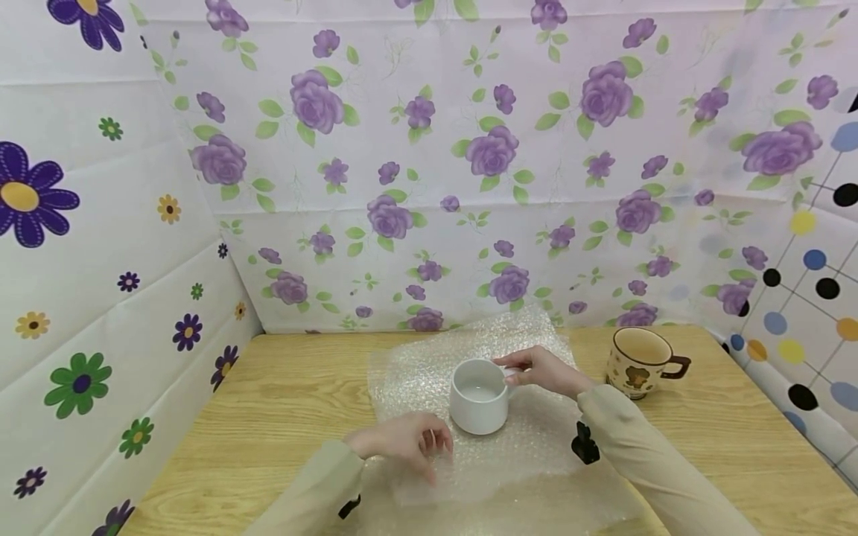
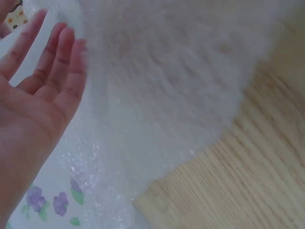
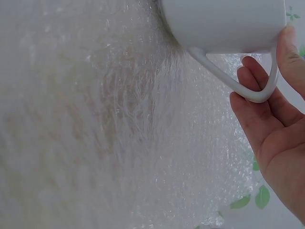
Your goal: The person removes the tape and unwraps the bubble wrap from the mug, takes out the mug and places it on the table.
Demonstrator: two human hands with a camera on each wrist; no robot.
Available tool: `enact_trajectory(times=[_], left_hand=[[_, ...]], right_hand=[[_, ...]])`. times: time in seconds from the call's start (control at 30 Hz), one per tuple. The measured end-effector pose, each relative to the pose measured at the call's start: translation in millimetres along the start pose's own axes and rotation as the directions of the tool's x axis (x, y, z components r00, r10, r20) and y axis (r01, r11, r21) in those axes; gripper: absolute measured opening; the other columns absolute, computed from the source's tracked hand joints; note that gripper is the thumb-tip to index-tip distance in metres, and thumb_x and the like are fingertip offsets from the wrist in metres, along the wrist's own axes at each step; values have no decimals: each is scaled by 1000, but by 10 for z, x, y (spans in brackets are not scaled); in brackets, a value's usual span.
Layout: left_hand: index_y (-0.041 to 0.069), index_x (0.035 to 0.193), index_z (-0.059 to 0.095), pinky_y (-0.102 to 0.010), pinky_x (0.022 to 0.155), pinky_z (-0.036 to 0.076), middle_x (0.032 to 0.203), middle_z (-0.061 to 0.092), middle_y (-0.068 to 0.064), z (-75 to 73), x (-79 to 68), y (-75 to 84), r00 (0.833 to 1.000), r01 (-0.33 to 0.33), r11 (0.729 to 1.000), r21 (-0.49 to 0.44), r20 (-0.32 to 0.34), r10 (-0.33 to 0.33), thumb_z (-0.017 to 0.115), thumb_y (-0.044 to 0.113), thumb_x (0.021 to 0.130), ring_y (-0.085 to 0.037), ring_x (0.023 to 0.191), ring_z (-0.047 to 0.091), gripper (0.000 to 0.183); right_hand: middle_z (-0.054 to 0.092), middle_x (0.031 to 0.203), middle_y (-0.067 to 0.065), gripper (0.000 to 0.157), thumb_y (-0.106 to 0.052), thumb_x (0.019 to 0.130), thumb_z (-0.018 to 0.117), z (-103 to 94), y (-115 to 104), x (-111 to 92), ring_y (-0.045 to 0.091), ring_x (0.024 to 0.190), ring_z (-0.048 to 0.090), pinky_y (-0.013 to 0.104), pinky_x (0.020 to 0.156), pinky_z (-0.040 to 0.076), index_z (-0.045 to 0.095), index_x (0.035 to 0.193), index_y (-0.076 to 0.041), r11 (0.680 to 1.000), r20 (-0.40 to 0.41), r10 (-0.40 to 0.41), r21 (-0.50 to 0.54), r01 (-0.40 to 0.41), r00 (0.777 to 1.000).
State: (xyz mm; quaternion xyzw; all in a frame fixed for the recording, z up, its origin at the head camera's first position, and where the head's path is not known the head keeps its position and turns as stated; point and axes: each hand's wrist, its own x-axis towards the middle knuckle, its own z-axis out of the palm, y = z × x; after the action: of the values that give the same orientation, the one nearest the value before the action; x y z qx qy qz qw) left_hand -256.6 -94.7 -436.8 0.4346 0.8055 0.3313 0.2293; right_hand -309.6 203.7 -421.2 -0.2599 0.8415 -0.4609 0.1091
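A white mug [image 1: 479,408] stands upright on a sheet of bubble wrap [image 1: 409,376] at the middle of the table. My right hand [image 1: 544,371] holds it by the handle; the right wrist view shows fingers curled through the handle [image 3: 217,76] and the thumb near the rim. To the mug's lower left, my left hand [image 1: 407,441] hovers with loosely bent fingers and nothing in its grasp. In the left wrist view the left hand [image 2: 33,105] has its fingertips close to the bubble wrap [image 2: 167,86].
A cream mug [image 1: 638,362] with a bear print and brown handle stands at the back right. The wooden table [image 1: 288,402] shows around the wrap. A flowered cloth [image 1: 402,186] hangs behind, and patterned sheets close off both sides.
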Motion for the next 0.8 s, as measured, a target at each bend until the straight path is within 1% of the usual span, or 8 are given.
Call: enact_trajectory(times=[0.1, 0.2, 0.3, 0.4, 0.5, 0.6, 0.67, 0.8], left_hand=[[9, 98, 61, -28, 72, 46, 93, 55, -4, -28, -12, -60, 995, 18, 1000, 15, -100, -16, 84, 12, 61, -23, 87, 53, 44], [12, 105, 60, -31, 78, 45, 102, 52, -1, -57, -40, -136, 982, 68, 998, 19, -179, -63, 84, 14, 61, -27, 98, 48, 50], [11, 112, 58, -34, 84, 42, 111, 49, 0, -81, -79, -219, 966, 107, 994, 1, -237, -104, 84, 16, 62, -31, 105, 43, 57], [8, 115, 55, -39, 86, 41, 116, 47, -3, -95, -108, -300, 954, 109, 994, -4, -280, -106, 84, 17, 61, -33, 107, 42, 62], [3, 118, 53, -43, 87, 39, 117, 48, -7, -99, -124, -382, 948, 101, 995, 1, -305, -96, 83, 16, 61, -34, 106, 43, 66], [0, 120, 51, -45, 87, 38, 116, 49, -11, -100, -131, -438, 945, 104, 995, -3, -310, -100, 83, 14, 61, -33, 104, 45, 69], [-2, 121, 50, -46, 88, 37, 115, 50, -14, -100, -130, -465, 947, 100, 995, -10, -306, -98, 83, 12, 61, -33, 103, 45, 70], [-4, 120, 49, -47, 88, 37, 113, 50, -17, -102, -119, -483, 948, 85, 996, -14, -305, -85, 83, 10, 61, -34, 103, 45, 69]], right_hand=[[60, 110, 15, 41, -13, 82, 66, 2, -2, 0, 21, 90, 58, 31, 73, 49, 57, 119, 4, 1000, -5, -9, -7, 9, 1000], [60, 110, 15, 40, -11, 82, 67, 4, -13, -2, 21, 88, 58, 31, 73, 48, 57, 118, 3, 1000, -9, -10, -12, 10, 1000], [59, 111, 15, 39, -11, 82, 67, 7, -27, -3, 21, 86, 57, 31, 73, 48, 58, 117, 3, 1000, -10, -12, -16, 12, 1000], [59, 112, 15, 39, -11, 82, 67, 12, -29, -6, 21, 87, 57, 31, 73, 48, 58, 117, 3, 1000, -11, -14, -16, 14, 1000], [58, 113, 15, 39, -11, 82, 66, 18, -26, -11, 23, 89, 56, 31, 74, 48, 58, 118, 3, 1000, -13, -17, -9, 17, 1000], [58, 113, 14, 39, -10, 82, 66, 24, -26, -18, 25, 92, 55, 34, 77, 47, 57, 119, 2, 1000, -12, -15, 10, 15, 1000], [59, 113, 13, 40, -12, 83, 66, 29, -16, -20, 26, 94, 54, 35, 78, 46, 57, 120, 1, 1000, -14, -10, 13, 10, 1000], [60, 111, 13, 41, -17, 83, 66, 18, 40, -18, 25, 97, 55, 35, 79, 46, 58, 118, 2, 1000, -24, -13, -18, 12, 1000]])
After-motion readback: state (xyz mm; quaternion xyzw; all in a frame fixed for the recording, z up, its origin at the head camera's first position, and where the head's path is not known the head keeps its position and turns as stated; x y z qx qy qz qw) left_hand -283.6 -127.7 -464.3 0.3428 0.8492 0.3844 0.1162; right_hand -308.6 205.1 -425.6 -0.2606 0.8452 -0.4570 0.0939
